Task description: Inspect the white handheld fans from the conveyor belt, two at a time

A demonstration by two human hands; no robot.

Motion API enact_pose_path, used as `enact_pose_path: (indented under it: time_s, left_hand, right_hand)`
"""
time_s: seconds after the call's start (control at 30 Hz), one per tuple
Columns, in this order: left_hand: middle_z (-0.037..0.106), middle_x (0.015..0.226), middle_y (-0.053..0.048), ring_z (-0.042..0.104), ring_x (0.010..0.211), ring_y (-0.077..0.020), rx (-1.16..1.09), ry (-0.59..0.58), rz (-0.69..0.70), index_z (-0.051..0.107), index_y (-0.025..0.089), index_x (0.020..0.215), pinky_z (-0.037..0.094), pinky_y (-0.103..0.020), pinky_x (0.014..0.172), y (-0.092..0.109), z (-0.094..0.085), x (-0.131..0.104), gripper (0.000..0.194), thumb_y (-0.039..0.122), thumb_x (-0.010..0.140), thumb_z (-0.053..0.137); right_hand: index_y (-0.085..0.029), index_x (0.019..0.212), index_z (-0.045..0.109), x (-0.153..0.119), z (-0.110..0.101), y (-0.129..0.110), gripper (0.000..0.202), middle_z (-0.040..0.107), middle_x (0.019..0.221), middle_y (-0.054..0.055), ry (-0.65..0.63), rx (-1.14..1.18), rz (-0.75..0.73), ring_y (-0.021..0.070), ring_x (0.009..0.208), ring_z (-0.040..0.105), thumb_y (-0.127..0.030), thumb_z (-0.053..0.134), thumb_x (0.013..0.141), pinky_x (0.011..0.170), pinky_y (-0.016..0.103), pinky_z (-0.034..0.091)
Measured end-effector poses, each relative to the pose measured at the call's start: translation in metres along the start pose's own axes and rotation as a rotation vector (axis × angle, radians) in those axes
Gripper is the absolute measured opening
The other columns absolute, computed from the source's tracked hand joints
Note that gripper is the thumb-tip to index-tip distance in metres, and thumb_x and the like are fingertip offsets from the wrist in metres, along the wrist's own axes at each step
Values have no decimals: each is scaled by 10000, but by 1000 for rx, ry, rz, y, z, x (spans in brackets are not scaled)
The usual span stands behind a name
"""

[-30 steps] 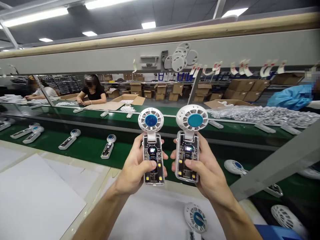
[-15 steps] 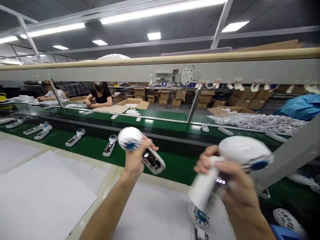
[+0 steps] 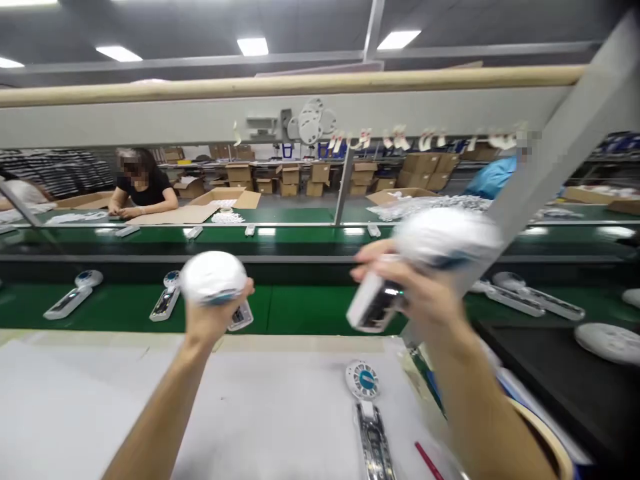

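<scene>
My left hand (image 3: 205, 323) is closed around a handheld fan (image 3: 214, 277) with a white round head. The fan's opened handle pokes out to the right, past my fingers. My right hand (image 3: 430, 293) grips another handheld fan (image 3: 373, 310), its white head blurred by motion and its bare circuit side showing a small light. Both fans are held up in front of the green conveyor belt (image 3: 295, 307). Below my right hand, a third fan (image 3: 363, 380) lies on the white worktop (image 3: 270, 407), its blue-centred head and uncovered handle facing up.
A red pen-like stick (image 3: 427, 460) lies near the third fan. Other opened fans (image 3: 165, 303) rest on the belt to the left, more (image 3: 510, 297) to the right. A slanted metal post (image 3: 545, 160) stands beside my right arm. Across the belt, a person (image 3: 143, 187) works by cardboard boxes.
The view has turned to the right. Both fans remain in my hands; the right one's handle has swung up from over the worktop toward the belt, and its circuit side shows more.
</scene>
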State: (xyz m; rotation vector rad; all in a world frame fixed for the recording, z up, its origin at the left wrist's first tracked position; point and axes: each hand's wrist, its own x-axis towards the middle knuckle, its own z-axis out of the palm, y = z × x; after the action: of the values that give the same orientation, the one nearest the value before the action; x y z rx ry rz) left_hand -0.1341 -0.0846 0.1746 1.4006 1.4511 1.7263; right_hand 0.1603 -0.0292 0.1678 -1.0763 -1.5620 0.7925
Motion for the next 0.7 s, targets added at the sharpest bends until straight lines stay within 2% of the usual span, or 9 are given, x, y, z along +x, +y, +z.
enact_pose_path:
  time_s: [0.07,0.13,0.2,0.27,0.37,0.5,0.57,0.63,0.7]
  left_hand:
    - [712,790,-55,670,794,-243,69,-50,-93,667,159,782,542,-320,706,-45,21,24,337,324,544,839]
    - [688,707,-65,663,733,-252,123,-89,-188,654,133,766,522,-321,646,-83,39,43,321,324,554,800]
    - [677,705,-74,661,731,-261,206,-92,-265,642,123,802,511,-332,647,-114,50,55,301,309,589,746]
    - [700,824,-106,667,830,-291,313,-83,-303,641,123,909,516,-365,727,-139,54,61,352,318,624,710]
    - [668,1050,-225,599,1080,-401,512,-26,-324,601,76,1089,471,-481,895,-168,47,64,528,440,710,645]
    - [475,1263,-416,359,1291,-559,748,47,-302,575,-58,1114,296,-658,1020,-187,30,62,679,525,768,531]
    - [377,1381,-400,246,1379,-533,816,62,-218,531,-50,1215,213,-666,1073,-184,27,56,665,477,812,478]
    - [290,1491,-323,124,1464,-453,847,44,-89,478,14,1319,153,-614,1133,-175,30,48,606,403,857,434]
    - [323,1510,-245,146,1483,-390,842,-38,34,505,89,1316,185,-537,1156,-161,38,38,522,367,882,419]
  right_hand:
    - [-84,1013,685,29,24,11,341,705,972,91,-73,-223,139,204,900,683,-385,716,856,794,336,565]
    - [-57,957,693,49,49,30,316,701,935,102,-139,-368,250,218,887,684,-333,760,818,780,343,566]
    - [-107,1034,671,60,70,52,291,687,1012,74,-226,-522,339,197,925,673,-363,694,897,817,374,569]
    - [-132,1108,653,64,80,71,316,667,1103,74,-322,-657,383,211,996,660,-396,649,935,864,397,558]
    - [-153,1228,618,68,76,89,389,583,1318,107,-460,-839,357,270,1199,574,-413,637,939,1007,490,481]
    - [-187,1363,545,75,46,99,485,412,1518,118,-591,-1077,386,332,1387,396,-369,656,927,1130,605,318]
    - [-180,1351,554,75,28,100,466,446,1488,122,-626,-1186,473,330,1364,428,-348,657,929,1118,607,340]
    - [-172,1336,561,70,15,99,438,495,1436,124,-640,-1263,528,311,1306,493,-332,648,937,1078,581,405]
    - [-166,1324,562,62,8,94,416,535,1383,121,-652,-1292,515,285,1233,552,-322,640,946,1021,533,475]
